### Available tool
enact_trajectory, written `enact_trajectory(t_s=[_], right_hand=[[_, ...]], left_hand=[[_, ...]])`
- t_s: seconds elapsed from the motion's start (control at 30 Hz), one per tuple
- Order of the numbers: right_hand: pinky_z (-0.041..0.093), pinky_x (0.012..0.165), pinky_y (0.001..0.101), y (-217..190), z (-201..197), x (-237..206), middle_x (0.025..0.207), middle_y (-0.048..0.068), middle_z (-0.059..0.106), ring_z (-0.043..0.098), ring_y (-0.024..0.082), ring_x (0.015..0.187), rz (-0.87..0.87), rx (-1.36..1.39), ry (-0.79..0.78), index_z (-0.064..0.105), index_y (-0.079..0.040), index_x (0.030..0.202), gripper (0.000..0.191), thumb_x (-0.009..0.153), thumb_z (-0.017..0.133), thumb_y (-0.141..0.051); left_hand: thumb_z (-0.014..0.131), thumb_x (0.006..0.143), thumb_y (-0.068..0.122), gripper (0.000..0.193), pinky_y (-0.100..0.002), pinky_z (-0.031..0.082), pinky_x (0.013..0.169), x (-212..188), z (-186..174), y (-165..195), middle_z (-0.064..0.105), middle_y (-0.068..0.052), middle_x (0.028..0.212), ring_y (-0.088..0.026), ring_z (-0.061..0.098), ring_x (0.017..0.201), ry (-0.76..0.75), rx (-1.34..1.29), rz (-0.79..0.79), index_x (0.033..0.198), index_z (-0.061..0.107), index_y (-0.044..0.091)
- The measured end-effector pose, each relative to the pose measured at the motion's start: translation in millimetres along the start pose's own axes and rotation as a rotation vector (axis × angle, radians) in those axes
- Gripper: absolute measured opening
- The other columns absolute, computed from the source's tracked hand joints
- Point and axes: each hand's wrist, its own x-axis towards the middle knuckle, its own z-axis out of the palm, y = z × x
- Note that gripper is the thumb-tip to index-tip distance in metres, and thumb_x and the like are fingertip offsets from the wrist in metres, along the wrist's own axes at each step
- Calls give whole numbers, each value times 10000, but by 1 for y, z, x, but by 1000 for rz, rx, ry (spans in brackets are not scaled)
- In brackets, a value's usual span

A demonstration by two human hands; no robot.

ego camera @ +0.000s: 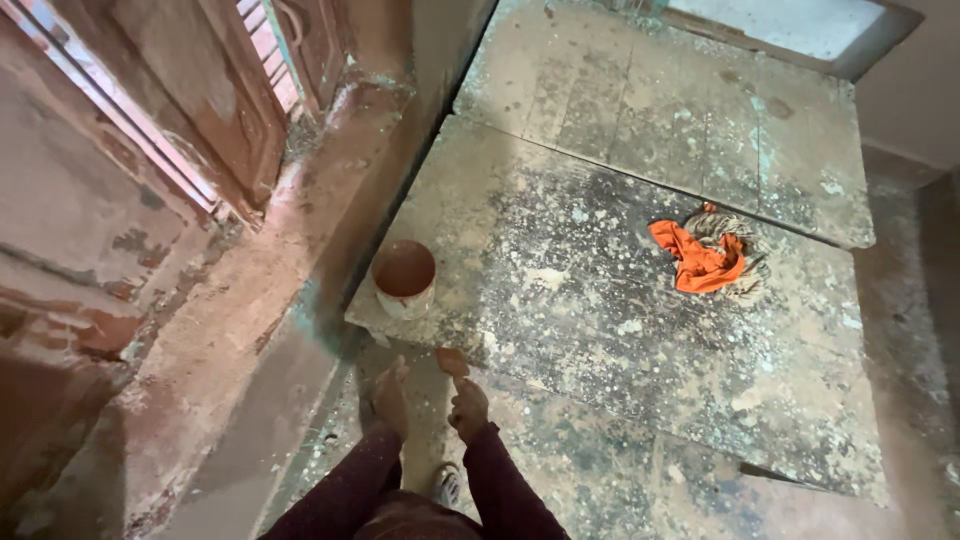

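Counts: one shutter, one ledge, one pot, two hands, one brown piece, one orange cloth, one striped rag, two table boards.

Upper left of frame: brown wooden shutter (215, 110), paint worn. Below it a plaster ledge (230, 330) runs diagonally down to the lower left.

Left of centre: pot (404, 278), white outside, brown inside, upright on the near-left corner of the paint-spattered table (600, 330). Table top is two boards, seam running across the upper middle.

Bottom centre: both hands, dark maroon sleeves. Left hand (390, 398) is below the table edge, fingers stretched out and pointing up toward the pot; looks empty, nothing gripped. Pot sits just above it, near but apart.

Right hand (467, 405) just beside the left, fingers curled and pinched shut on a small flat brown piece (452, 361) that sticks up from the fingertips at the table's near edge. Probably sandpaper or a scraper pad; too blurred to tell. Pot is up and to the left of that piece, near, not touching.

Right of centre: orange cloth (697, 262) bunched on the table, lying on a striped rag (742, 245). Well apart from both hands.
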Motion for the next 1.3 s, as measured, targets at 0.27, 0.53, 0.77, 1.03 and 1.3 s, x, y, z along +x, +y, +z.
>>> enact_trajectory(t_s=[0.27, 0.53, 0.77, 1.03, 1.3], right_hand=[[281, 365, 250, -30, 9, 35, 642, -29, 463, 371, 101, 412, 50, -29, 248, 546, -280, 1291, 313, 986, 537, -352], [293, 369, 253, -66, 79, 131, 751, 8, 607, 422, 81, 445, -197, -531, 405, 598, -178, 1359, 417, 953, 644, -261], [590, 830, 403, -63, 128, 233, 1144, 188, 751, 740, 306, 1015, -641, -1432, 457, 668, -60, 1274, 383, 1024, 699, -349], [501, 939, 492, -58, 147, 296, 1263, 218, 667, 626, 415, 1141, -363, -1827, 151, 537, -95, 1457, 615, 851, 585, -184], [547, 931, 467, -62, 146, 324, 1200, 116, 747, 694, 322, 1099, -491, -2014, 115, 683, -224, 1256, 327, 1010, 467, -233]], left_hand=[[533, 1072, 355, 411, -423, 452, 857, 54, 36, 2, 651, -82, 1045, -205, 544, 909, 5, 504, 323, 1196, 704, 2], [573, 1079, 347, 436, -414, 460, 878, 143, 79, 51, 635, -85, 1079, -204, 561, 961, -142, -21, 21, 1201, 682, -57], [597, 1053, 351, 477, -384, 473, 925, 234, 87, 93, 649, -74, 1133, -173, 591, 1036, -243, -101, 154, 1199, 688, -93], [543, 1011, 431, 510, -344, 409, 1047, 270, 77, 110, 584, -1, 1329, -147, 532, 1222, -121, 40, -96, 1383, 568, 83], [610, 1064, 394, 491, -449, 445, 788, 289, 47, 117, 658, -97, 1062, -271, 591, 950, -9, -122, -241, 1323, 625, -23]])
